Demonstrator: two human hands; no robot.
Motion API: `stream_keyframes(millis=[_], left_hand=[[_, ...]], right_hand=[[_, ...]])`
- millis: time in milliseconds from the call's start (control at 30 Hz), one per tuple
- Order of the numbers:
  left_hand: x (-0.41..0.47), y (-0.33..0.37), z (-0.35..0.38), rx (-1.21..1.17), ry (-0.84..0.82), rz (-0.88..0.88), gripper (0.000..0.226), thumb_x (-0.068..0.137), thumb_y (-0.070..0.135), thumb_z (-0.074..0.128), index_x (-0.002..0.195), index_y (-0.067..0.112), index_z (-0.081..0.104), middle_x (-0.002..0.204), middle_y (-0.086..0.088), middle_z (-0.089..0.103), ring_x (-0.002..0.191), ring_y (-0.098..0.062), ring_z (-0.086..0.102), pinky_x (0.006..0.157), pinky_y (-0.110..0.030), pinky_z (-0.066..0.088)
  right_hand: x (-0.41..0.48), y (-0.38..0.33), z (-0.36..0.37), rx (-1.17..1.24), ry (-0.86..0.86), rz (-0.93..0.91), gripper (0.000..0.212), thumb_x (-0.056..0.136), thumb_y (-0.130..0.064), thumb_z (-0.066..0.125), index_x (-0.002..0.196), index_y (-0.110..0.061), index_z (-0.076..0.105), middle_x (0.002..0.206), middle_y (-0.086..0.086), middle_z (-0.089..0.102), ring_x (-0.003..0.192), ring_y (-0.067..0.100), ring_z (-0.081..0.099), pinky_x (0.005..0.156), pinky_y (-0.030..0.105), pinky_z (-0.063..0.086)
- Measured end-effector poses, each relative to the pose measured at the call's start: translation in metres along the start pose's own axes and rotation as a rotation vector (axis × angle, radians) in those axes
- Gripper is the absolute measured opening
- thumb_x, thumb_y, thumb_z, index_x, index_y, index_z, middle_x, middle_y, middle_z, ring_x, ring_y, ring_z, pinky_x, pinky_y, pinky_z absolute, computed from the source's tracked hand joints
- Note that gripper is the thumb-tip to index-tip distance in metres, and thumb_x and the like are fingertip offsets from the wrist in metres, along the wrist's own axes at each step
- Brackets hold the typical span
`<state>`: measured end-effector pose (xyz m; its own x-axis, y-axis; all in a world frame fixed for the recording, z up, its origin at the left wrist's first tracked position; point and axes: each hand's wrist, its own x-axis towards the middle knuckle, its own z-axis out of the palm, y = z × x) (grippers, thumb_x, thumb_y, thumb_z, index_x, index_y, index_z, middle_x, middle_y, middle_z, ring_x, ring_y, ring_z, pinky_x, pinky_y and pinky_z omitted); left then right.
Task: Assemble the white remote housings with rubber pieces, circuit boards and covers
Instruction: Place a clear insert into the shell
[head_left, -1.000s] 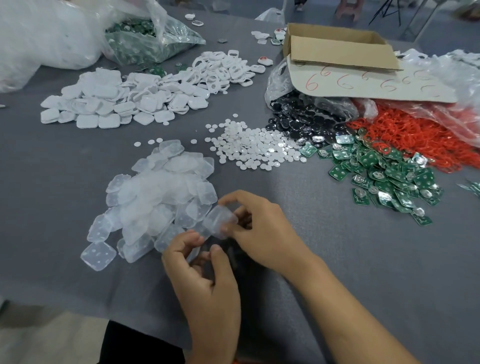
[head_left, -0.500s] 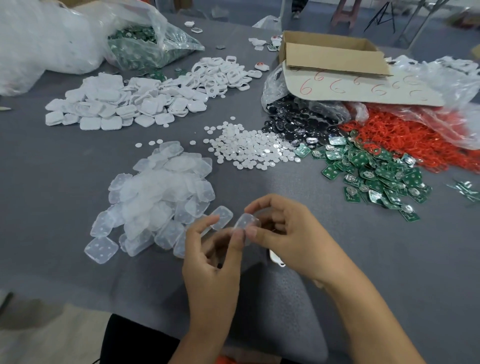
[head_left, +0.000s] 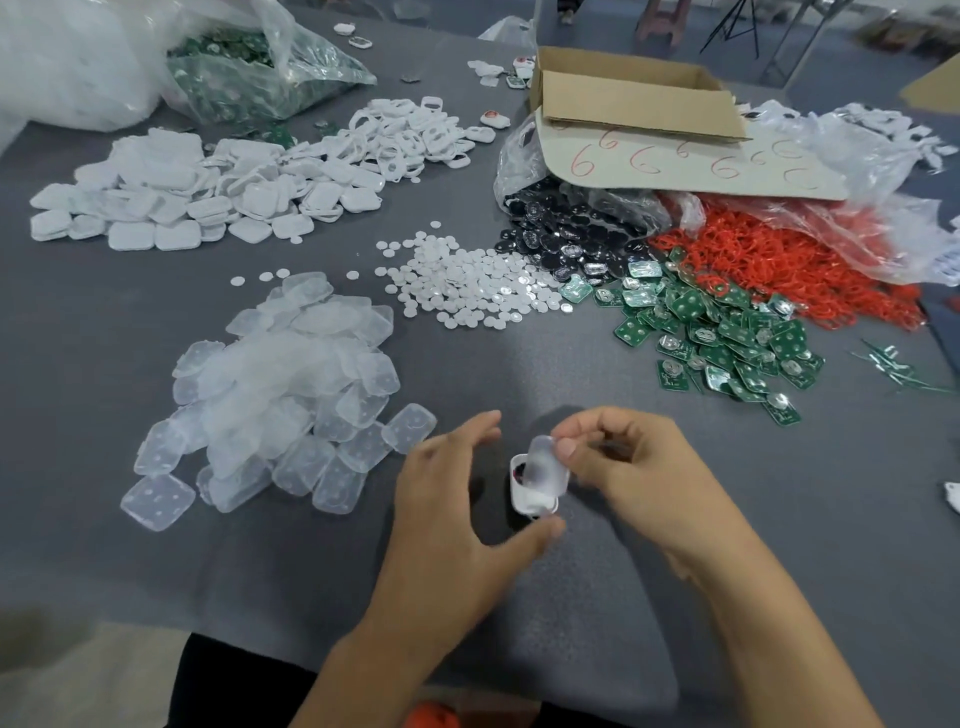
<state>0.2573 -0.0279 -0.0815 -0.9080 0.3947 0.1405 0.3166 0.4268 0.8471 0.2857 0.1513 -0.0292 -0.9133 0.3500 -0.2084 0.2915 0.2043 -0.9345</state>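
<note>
Right hand (head_left: 639, 467) pinching clear rubber piece (head_left: 545, 465) over white housing (head_left: 524, 500) on grey bench (head_left: 597, 623), left hand (head_left: 452, 519) open, fingers spread beside housing, heap of rubber pieces (head_left: 291, 395) further left

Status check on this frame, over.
Left hand open beside white housing. Right hand pinches rubber piece over housing, not yet seated. Nothing in the way.

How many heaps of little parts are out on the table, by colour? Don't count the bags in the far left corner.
White: 3 (solid shells, ring frames, round dots)
Clear: 1 (rubber pieces)
Black: 1 (black pieces)
Green: 1 (circuit boards)
Red: 1 (rings)
Total: 7
</note>
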Motion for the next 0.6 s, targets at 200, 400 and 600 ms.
stream_keyframes(millis=[200, 400, 600], left_hand=[[0.003, -0.008, 0.009, 0.162, -0.044, 0.049, 0.097, 0.071, 0.069, 0.068, 0.152, 0.048, 0.018, 0.127, 0.036, 0.055, 0.136, 0.006, 0.033, 0.110, -0.017, 0.012], [0.004, -0.012, 0.012, 0.146, -0.003, 0.065, 0.090, 0.076, 0.063, 0.068, 0.151, 0.043, 0.025, 0.124, 0.034, 0.059, 0.127, 0.004, 0.046, 0.109, -0.023, 0.022], [0.005, -0.011, 0.010, 0.176, -0.002, 0.064, 0.084, 0.075, 0.064, 0.068, 0.148, 0.042, 0.032, 0.122, 0.032, 0.059, 0.126, 0.003, 0.046, 0.108, -0.022, 0.023]], right_hand=[[0.005, 0.007, 0.002, -0.127, -0.084, 0.018, 0.015, 0.091, -0.007, 0.070, 0.082, -0.017, 0.076, 0.071, 0.000, 0.067, 0.064, 0.005, 0.057, 0.064, 0.017, 0.046], [0.008, 0.015, 0.010, -0.236, -0.044, -0.026, 0.011, 0.084, -0.016, 0.079, 0.079, -0.026, 0.078, 0.073, -0.002, 0.071, 0.064, 0.011, 0.063, 0.063, 0.024, 0.050], [-0.006, 0.024, 0.015, -0.288, 0.119, -0.203, 0.023, 0.074, -0.020, 0.088, 0.086, -0.035, 0.074, 0.075, -0.009, 0.063, 0.065, 0.008, 0.060, 0.063, 0.015, 0.047]])
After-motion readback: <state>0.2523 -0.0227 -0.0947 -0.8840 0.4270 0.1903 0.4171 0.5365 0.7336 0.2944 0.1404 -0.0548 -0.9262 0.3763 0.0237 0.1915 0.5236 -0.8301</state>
